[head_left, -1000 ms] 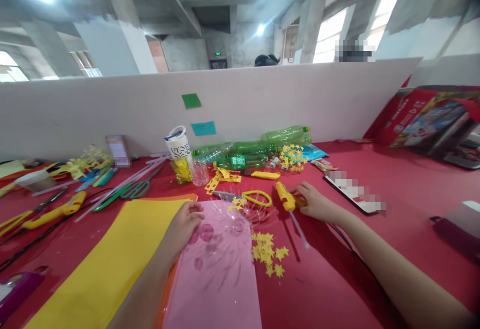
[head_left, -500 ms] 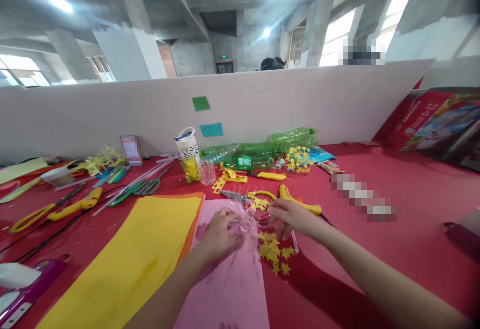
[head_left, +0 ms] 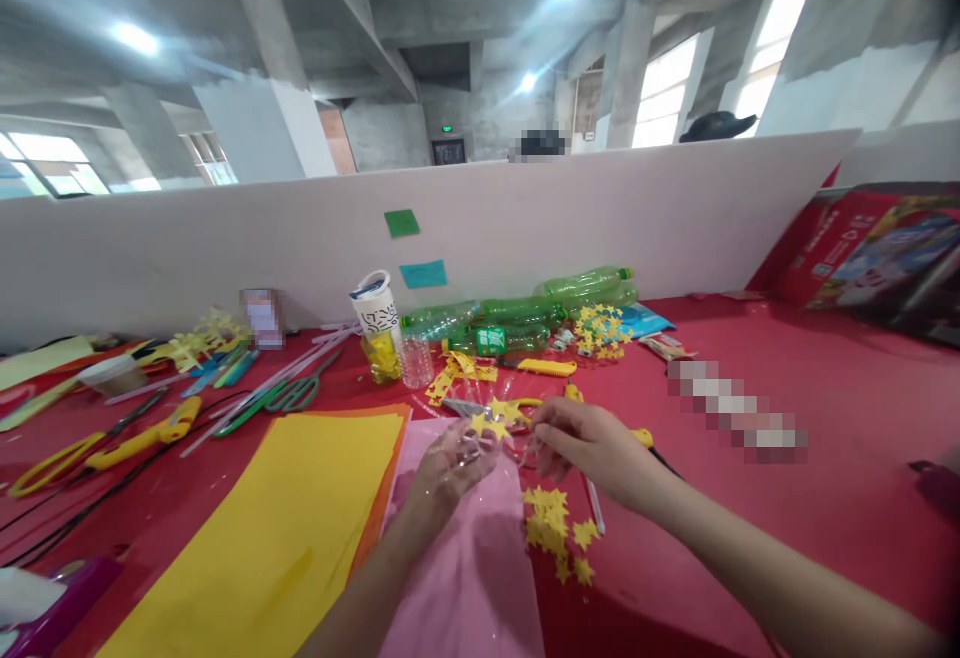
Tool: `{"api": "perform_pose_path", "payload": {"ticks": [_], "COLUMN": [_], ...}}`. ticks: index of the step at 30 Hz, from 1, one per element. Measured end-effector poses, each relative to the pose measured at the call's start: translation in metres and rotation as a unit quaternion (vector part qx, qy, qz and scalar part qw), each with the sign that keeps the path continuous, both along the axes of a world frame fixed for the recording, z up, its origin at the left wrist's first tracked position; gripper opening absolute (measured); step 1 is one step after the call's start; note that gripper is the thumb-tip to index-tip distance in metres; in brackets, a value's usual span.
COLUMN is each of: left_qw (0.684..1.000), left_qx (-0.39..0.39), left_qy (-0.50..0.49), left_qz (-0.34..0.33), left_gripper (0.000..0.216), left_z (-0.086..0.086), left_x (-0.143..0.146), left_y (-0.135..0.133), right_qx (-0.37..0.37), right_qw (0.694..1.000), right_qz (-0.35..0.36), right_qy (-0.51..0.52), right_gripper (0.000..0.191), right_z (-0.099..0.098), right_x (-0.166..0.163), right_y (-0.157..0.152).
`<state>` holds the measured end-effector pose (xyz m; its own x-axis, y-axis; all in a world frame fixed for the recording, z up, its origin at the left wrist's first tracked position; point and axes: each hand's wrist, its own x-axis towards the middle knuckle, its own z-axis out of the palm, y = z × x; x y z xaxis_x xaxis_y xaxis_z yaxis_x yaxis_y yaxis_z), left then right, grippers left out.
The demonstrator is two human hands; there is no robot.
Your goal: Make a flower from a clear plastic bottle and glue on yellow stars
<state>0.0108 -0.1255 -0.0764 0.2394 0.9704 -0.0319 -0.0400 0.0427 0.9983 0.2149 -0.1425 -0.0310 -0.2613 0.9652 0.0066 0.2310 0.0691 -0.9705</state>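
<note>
Above the pink paper [head_left: 480,538], my left hand [head_left: 448,468] curls around a clear plastic piece cut into thin strips [head_left: 477,446], which looks like part of a bottle. Yellow paper stars [head_left: 491,424] sit at its upper side; whether they are all attached I cannot tell. My right hand [head_left: 574,435] is bent in at the right edge of the plastic, fingertips closed on its strips and partly hidden. A pile of loose yellow stars [head_left: 549,520] lies below my right hand. Behind the hands, scissors [head_left: 466,408] and a yellow glue gun [head_left: 574,393] are partly covered.
Yellow paper sheets [head_left: 262,518] lie left. Green plastic bottles [head_left: 517,313], a white cup [head_left: 374,306], a clear cut bottle part [head_left: 415,363] and a yellow cutter [head_left: 547,367] line the back. Green scissors [head_left: 292,395] and another glue gun [head_left: 150,438] lie left.
My left hand has lifted and tilted the clear plastic piece with stars off the pink paper. My right hand has moved slightly left, closing in on it. The view has tipped up slightly.
</note>
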Motion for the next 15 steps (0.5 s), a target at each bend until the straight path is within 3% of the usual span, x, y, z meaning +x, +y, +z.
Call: {"api": "perform_pose_path", "payload": {"ticks": [5,8,13,15], "left_qw": [0.997,0.996,0.993,0.993], "left_qx": [-0.006,-0.009,-0.015,-0.022], "left_qy": [-0.064,-0.073,-0.112,-0.110], "left_qz": [0.036,0.040,0.044,0.041], "left_gripper": [0.024,0.017,0.012,0.010], "left_z": [0.002,0.002,0.003,0.001], "left_x": [-0.007,-0.012,-0.022,-0.026], "left_y": [-0.001,-0.001,-0.003,-0.002], "right_qx": [0.047,0.123,0.330,0.374], "right_qw": [0.998,0.984,0.905,0.892], "right_qz": [0.007,-0.006,-0.173,-0.150], "right_qy": [-0.046,-0.129,-0.206,-0.203], "right_gripper": [0.008,0.009,0.009,0.007], "right_z": [0.022,0.037,0.070,0.075], "right_x": [-0.012,-0.013,-0.015,-0.022], "right_y": [-0.004,-0.007,-0.024,-0.031]}}
